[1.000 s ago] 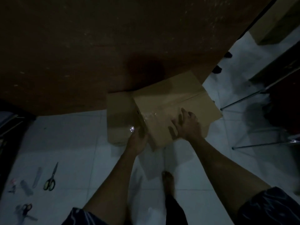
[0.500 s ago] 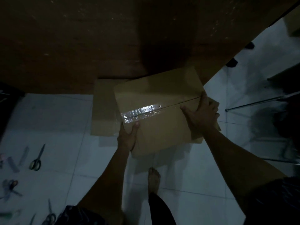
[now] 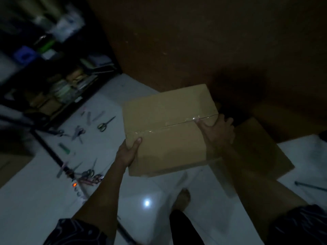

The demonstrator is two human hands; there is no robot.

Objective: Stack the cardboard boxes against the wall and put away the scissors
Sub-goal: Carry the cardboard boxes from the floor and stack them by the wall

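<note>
The taped cardboard box (image 3: 168, 131) is held up in the air in front of the brown wall (image 3: 194, 41), between both hands: the left hand (image 3: 128, 152) grips the near left edge with the thumb on top, and the right hand (image 3: 216, 129) clasps the right end, thumb lying along the tape seam. A second box (image 3: 256, 147) lies lower, to the right, close to the wall, and it seems to be the place where the held one should go. The main risk, I think, is a slip: the box is carried only by its edges, the room is very dark, and if it tilts it may drop on the bare foot (image 3: 184, 197) that stands directly under it on the white floor (image 3: 44, 200). It could also be set down crooked on the lower box and then slide off, because the lower one is partly hidden behind the right arm. To the left, many scissors (image 3: 104, 123) and other small tools are scattered on the floor, well apart from the boxes, beside a dark shelf (image 3: 53, 76) full of things; they are not yet put away. A power strip (image 3: 76, 187) with a small red light and a thin dark rod lie near them, so a step to the left may catch on these or land on a blade. A bright spot of light reflects on the tile near the foot.
</note>
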